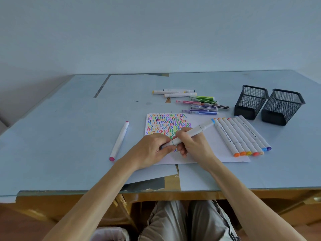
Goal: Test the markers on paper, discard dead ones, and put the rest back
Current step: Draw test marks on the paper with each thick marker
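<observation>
Now marker (189, 134) gripped between both hands (173, 146); above paper (208, 150).

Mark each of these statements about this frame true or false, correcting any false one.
1. Both hands hold one white marker over the paper. True: left hand grips its near end, right hand its barrel.
2. The two black mesh holders are full of markers. False: no markers show in them.
3. A pink-capped marker lies alone on the table, left of the paper. True.
4. The paper is blank. False: coloured squiggles fill its upper left part.
5. A row of white markers lies at the paper's right edge. True.
</observation>
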